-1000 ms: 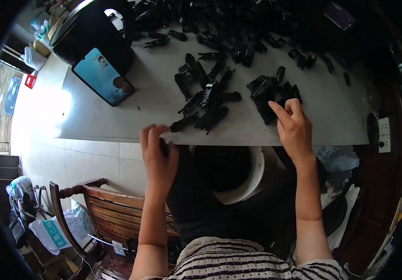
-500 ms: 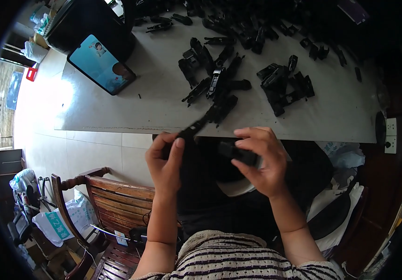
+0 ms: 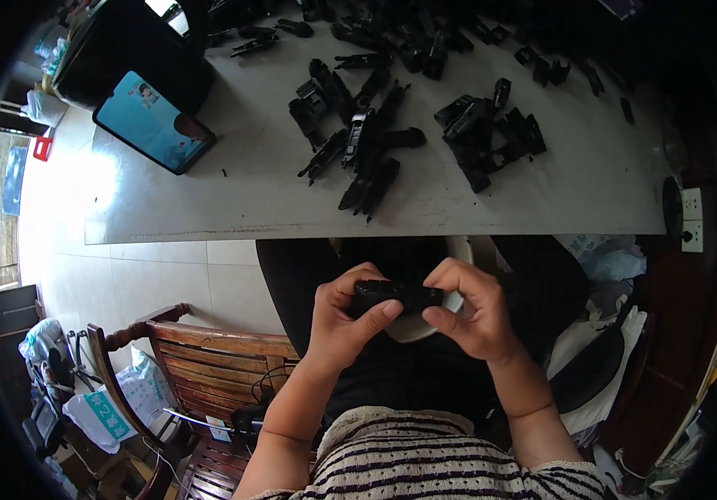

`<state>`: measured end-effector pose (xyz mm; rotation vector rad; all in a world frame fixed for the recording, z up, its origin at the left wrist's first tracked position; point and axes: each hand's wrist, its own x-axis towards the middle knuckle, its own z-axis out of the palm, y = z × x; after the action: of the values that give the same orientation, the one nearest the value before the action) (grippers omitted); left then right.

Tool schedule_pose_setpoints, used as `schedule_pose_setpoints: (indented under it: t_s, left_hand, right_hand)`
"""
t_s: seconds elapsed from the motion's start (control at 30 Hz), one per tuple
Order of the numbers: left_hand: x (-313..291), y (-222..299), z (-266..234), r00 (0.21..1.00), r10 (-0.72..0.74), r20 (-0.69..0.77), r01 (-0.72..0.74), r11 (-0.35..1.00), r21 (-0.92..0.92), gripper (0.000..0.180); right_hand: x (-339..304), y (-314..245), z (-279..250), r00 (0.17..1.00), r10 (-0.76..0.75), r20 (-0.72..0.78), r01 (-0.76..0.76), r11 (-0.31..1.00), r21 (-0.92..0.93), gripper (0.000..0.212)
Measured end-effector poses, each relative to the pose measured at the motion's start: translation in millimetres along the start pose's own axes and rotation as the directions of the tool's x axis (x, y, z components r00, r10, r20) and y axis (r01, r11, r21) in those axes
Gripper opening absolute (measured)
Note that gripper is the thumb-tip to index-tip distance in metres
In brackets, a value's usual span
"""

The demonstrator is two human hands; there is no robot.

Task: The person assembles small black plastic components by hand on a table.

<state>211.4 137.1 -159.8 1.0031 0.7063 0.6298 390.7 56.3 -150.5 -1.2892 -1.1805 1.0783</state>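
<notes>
In front of my lap, just below the table's near edge, both hands are together at small black plastic parts. My left hand is closed on a black plastic part, its thumb along the near side. On the other side, my right hand pinches a black plastic block between thumb and fingers. The two parts meet end to end; whether they are joined I cannot tell. Beneath the hands is a pale round container, mostly hidden by them.
On the grey table lie clusters of black plastic parts and a larger pile at the back. A phone leans against a black jug-like vessel. A wooden chair stands to the left. White bags hang at the right.
My hands have come together and moved lower, away from the table edge. The long black piece in my left hand has met the block in my right. The view has shifted slightly.
</notes>
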Motion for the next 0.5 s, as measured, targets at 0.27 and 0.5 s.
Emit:
schedule_pose_setpoints:
  t_s: [0.27,0.5]
  left_hand:
    - [38,17,4,0.842,0.506,0.189,-0.42,0.394,0.817,0.027]
    - [91,21,7,0.861,0.476,0.178,-0.184,-0.035,0.982,0.029]
  right_hand:
    - [6,10,-26,0.962,-0.189,-0.195,0.064,0.855,-0.515,0.023]
    - [67,27,-49,0.863,-0.414,-0.289,-0.136,0.36,-0.923,0.023]
